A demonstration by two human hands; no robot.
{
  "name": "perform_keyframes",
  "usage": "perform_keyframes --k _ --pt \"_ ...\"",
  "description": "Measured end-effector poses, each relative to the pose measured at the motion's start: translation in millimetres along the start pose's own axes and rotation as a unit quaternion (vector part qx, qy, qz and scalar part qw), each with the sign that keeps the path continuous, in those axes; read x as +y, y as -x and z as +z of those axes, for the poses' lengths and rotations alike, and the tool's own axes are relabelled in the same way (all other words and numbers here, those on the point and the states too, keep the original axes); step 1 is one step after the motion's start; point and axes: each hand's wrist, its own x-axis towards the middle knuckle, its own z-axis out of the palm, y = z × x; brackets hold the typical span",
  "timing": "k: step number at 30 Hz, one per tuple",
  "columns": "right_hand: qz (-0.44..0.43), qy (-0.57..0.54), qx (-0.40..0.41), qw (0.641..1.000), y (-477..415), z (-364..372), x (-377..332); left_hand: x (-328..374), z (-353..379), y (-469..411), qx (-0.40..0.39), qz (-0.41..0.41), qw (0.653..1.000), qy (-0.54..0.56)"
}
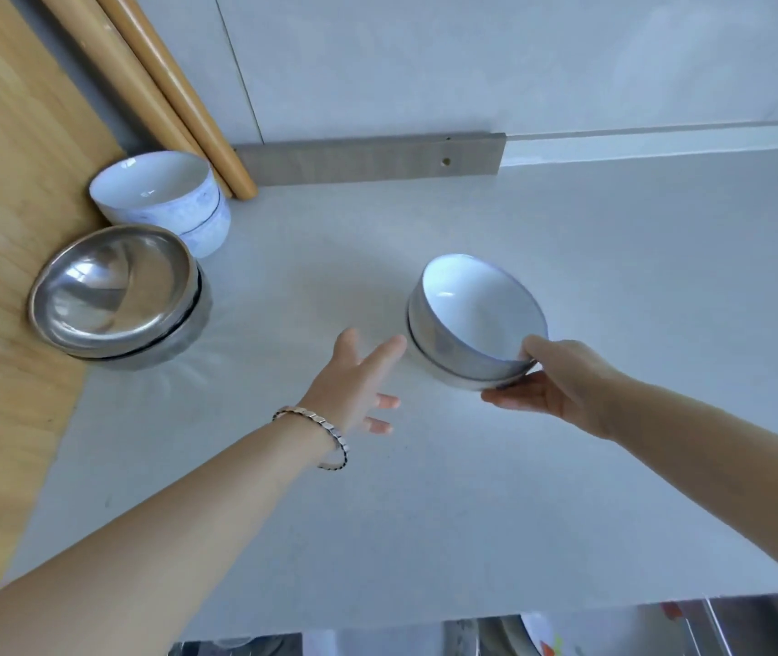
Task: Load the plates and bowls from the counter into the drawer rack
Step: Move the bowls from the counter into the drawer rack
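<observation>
Cradling the stacked bowls (pixel 472 319), right hand (pixel 562 390) fingers (pixel 508 401) lie beneath.

surface (pixel 472 490) pale grey | back left: white bowl stack (pixel 160 196) just beside steel bowl stack (pixel 112 295) | left: wooden board (pixel 8 205) | corner: two wooden rods (pixel 174 97) lean up | middle: grey bowl stack (pixel 472 324) tilted, contact unclear

Both arms reach forward. Left hand (pixel 354 385) is open, fingers spread, thumb up. Right hand (pixel 562 385) pinches bowls (pixel 477 314), thumb on rim, fingers beneath
</observation>
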Motion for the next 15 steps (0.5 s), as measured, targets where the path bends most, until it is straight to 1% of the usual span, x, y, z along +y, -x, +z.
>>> perform_keyframes --k 4,7,9,12,15 --pt "0.005 0.078 -0.036 0.996 70 -45 45 -19 49 47 -0.085 -0.04 0.996 -0.003" --pt "-0.002 0.14 -0.061 0.988 122 -79 76 -41 83 92 -0.121 -0.062 0.991 0.008" --pt "0.005 0.178 -0.083 0.981 153 -101 96 -60 103 122 -0.134 -0.08 0.987 0.041" --pt "0.038 0.212 -0.123 0.969 191 -130 124 -94 131 160 -0.13 -0.097 0.984 0.076" --pt "0.057 0.25 -0.148 0.955 212 -153 152 -124 155 185 -0.121 -0.107 0.985 0.063"
